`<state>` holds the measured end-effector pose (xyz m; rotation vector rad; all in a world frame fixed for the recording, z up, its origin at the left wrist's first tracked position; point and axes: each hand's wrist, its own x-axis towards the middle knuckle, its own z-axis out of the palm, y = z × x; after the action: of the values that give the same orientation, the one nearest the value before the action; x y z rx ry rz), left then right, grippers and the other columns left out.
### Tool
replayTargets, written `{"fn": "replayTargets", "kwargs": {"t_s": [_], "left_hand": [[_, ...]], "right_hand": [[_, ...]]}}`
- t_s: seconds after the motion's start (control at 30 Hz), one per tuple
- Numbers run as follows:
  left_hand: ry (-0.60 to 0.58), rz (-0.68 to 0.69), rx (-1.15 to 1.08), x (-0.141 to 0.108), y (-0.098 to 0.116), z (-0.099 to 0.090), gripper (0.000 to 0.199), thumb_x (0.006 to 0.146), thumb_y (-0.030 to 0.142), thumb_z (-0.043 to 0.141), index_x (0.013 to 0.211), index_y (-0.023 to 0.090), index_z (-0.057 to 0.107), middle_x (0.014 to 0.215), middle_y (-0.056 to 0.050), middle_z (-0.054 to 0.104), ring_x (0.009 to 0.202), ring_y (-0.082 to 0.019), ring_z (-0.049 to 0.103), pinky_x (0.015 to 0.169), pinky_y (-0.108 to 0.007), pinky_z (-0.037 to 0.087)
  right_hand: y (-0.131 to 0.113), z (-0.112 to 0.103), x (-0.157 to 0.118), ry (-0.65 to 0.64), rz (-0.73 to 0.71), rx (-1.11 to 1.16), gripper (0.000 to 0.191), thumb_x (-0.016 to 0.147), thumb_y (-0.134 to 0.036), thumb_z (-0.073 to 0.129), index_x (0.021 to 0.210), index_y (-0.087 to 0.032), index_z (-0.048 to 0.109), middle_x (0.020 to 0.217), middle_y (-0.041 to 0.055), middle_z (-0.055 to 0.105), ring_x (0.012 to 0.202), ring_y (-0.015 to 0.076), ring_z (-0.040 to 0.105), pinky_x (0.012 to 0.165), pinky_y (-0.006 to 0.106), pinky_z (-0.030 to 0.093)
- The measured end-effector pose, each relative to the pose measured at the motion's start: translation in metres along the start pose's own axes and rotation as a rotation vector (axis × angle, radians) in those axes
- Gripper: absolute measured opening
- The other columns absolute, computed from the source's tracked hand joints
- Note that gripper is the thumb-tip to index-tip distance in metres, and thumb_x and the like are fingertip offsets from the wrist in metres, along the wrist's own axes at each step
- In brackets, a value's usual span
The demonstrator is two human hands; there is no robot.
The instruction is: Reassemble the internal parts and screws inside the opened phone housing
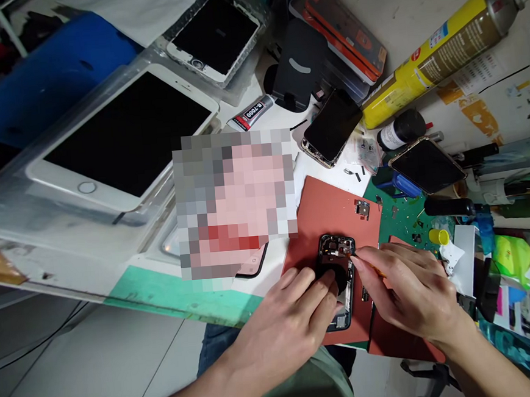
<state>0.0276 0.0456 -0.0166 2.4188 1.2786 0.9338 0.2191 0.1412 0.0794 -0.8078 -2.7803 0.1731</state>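
Note:
An opened phone housing (348, 311) with its inner parts showing lies on a red mat (314, 204). My left hand (296, 303) rests over the housing's left side, its fingers curled at a dark round area; whether they pinch anything is hidden. From the right, my right hand (404, 282) pinches a thin orange-handled tool (379, 271), its tip at the upper right part of the housing. A small metal part (362, 209) lies above the housing on the mat. Another small part (365, 293) is just right of the housing.
Phones and screens lie around, among them a large white-framed one (127, 136) at left. A glue tube (251, 112), a phone with a lifted screen (332, 129) and a yellow spray can (437, 53) stand farther back. A blurred patch covers the middle. Tools crowd the right.

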Motion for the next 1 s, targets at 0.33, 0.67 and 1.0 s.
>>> {"fn": "replayTargets", "kwargs": {"t_s": [0.33,0.67,1.0], "left_hand": [[0.002,0.001,0.009,0.0012,0.0006,-0.0024,0.018,0.100,0.015,0.067,0.116,0.008,0.073,0.106,-0.010,0.074,0.087,-0.023,0.060,0.079,-0.041,0.047],[-0.011,0.014,0.032,-0.0005,0.0002,-0.0013,0.018,0.097,0.012,0.068,0.114,0.009,0.072,0.101,-0.009,0.073,0.085,-0.023,0.059,0.077,-0.041,0.046],[-0.010,-0.042,0.100,0.0022,0.0055,0.0015,0.029,0.103,0.022,0.063,0.126,0.005,0.070,0.141,-0.019,0.069,0.098,-0.029,0.063,0.083,-0.044,0.052]], "right_hand": [[0.0006,-0.0002,0.0003,-0.013,0.010,0.002,0.027,0.097,-0.003,0.061,0.122,-0.013,0.061,0.072,-0.0013,0.062,0.061,0.0151,0.054,0.056,0.032,0.044],[-0.0004,-0.0005,0.0030,-0.012,0.019,0.024,0.024,0.097,-0.001,0.061,0.119,-0.012,0.062,0.071,-0.0012,0.062,0.061,0.0147,0.055,0.057,0.031,0.045],[-0.0013,0.0000,0.0018,-0.029,0.032,0.017,0.025,0.100,-0.005,0.056,0.122,-0.016,0.058,0.072,-0.0027,0.059,0.061,0.0141,0.051,0.057,0.030,0.044]]}}
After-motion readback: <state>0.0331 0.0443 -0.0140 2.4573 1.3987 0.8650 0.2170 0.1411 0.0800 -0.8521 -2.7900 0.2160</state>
